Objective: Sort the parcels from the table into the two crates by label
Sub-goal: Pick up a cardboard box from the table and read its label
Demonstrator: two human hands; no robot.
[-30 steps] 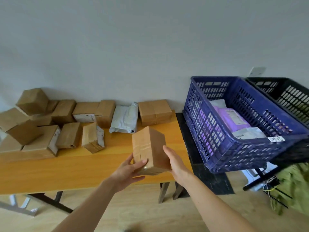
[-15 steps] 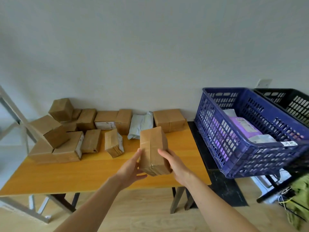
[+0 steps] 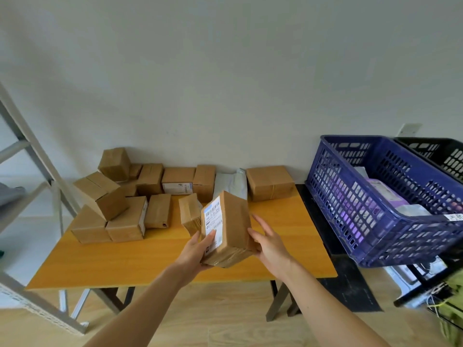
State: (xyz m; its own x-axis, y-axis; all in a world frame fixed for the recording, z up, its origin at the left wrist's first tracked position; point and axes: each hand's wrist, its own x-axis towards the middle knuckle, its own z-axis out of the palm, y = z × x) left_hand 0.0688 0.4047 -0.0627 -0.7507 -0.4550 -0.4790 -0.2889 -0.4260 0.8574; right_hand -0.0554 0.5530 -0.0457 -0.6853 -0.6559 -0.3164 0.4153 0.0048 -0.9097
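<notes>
Slanting up the far left edge, a grey metal shelf frame is standing beside the wooden table. A heap of brown cardboard boxes is crowding the table's back left part, some of them stacked and tilted. Just right of the heap, a grey poly mailer is lying against the wall, and a squat brown box is sitting beside it at the table's back right.

In the middle, above the table's front half, the held parcel is being kept in the air, tilted, with its white shipping label facing left and up. The left hand is gripping it from below at its lower left, thumb pressing on the label. The right hand is lying along the parcel's lower right edge with its fingers straight and spread, not curling round it.

To the right of the table, the blue crate is sitting tilted on a black stand, holding a purple parcel and pale mailers. Behind it, at the far right, the black crate is only partly showing. A green cloth is lying low at the right edge.
</notes>
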